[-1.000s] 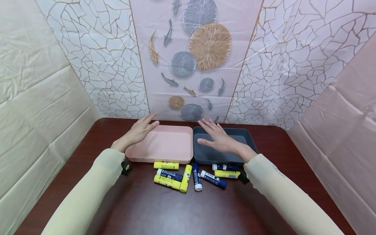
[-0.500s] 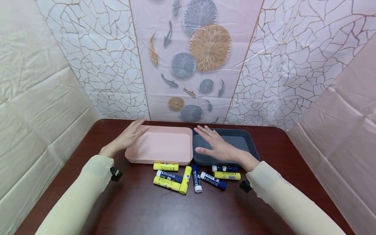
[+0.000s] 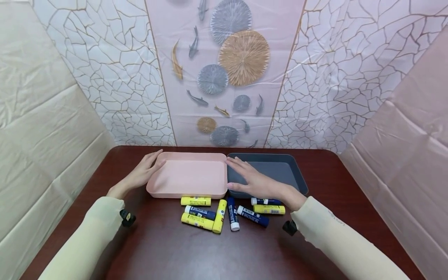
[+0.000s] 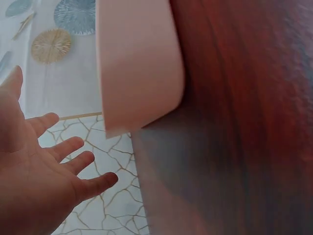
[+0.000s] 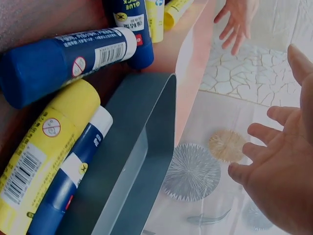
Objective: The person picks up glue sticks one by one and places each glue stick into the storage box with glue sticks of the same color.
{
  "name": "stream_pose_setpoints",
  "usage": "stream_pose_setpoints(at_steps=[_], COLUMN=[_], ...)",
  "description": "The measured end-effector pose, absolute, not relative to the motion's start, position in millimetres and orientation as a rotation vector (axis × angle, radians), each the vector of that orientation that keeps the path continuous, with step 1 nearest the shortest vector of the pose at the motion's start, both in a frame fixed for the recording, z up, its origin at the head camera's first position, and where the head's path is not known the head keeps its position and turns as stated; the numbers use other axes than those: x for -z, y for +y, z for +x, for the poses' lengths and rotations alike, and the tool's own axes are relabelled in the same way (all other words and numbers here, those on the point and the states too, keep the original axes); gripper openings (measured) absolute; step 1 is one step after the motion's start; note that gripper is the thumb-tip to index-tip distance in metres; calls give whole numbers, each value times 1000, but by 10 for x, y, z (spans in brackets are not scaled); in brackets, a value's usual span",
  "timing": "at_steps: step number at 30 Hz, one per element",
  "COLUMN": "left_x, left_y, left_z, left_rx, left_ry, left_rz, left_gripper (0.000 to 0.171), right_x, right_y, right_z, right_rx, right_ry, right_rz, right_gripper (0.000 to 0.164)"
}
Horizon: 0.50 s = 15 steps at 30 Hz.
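My left hand (image 3: 141, 173) is at the left end of a pink tray (image 3: 187, 195), fingers spread and holding nothing; whether it touches the rim I cannot tell. My right hand (image 3: 257, 183) is over the left part of a dark grey-blue tray (image 3: 271, 156), palm down, fingers extended, also holding nothing. In front of the trays lie several glue sticks: yellow ones, among them an upright-pointing glue stick (image 3: 219, 216), and dark blue ones with white caps, such as the slanted blue glue stick (image 3: 252, 216). In the right wrist view a yellow glue stick (image 5: 46, 156) lies beside the dark tray.
Both trays stand side by side near the back of a dark red-brown table (image 3: 196, 256). A patterned cloth backdrop (image 3: 182, 116) hangs behind the table, and pale cloth walls (image 3: 63, 124) flank it. A black band (image 3: 127, 218) shows at the left wrist.
My left hand has moved left and nearer, from over the pink tray to its left end. My right hand has dropped slightly. The glue sticks and trays keep their arrangement; the head view shifted slightly.
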State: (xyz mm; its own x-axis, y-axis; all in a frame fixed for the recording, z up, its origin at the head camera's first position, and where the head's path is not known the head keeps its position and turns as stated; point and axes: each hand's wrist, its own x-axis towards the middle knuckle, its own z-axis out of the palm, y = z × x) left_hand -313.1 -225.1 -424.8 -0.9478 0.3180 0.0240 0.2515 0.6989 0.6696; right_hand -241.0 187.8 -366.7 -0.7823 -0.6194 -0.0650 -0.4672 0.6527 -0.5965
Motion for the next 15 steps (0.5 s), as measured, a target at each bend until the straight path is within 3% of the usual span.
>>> stream_pose_setpoints(at_steps=[15], left_x=[4418], left_y=[-2401], left_z=[-3111], left_rx=[-1124], left_ry=[2769], left_rz=[420], left_gripper=[80], right_x=[3725], right_y=[1776], right_z=[-2277], right_rx=[862], right_ry=[2549], right_rz=[-902], right_gripper=[81])
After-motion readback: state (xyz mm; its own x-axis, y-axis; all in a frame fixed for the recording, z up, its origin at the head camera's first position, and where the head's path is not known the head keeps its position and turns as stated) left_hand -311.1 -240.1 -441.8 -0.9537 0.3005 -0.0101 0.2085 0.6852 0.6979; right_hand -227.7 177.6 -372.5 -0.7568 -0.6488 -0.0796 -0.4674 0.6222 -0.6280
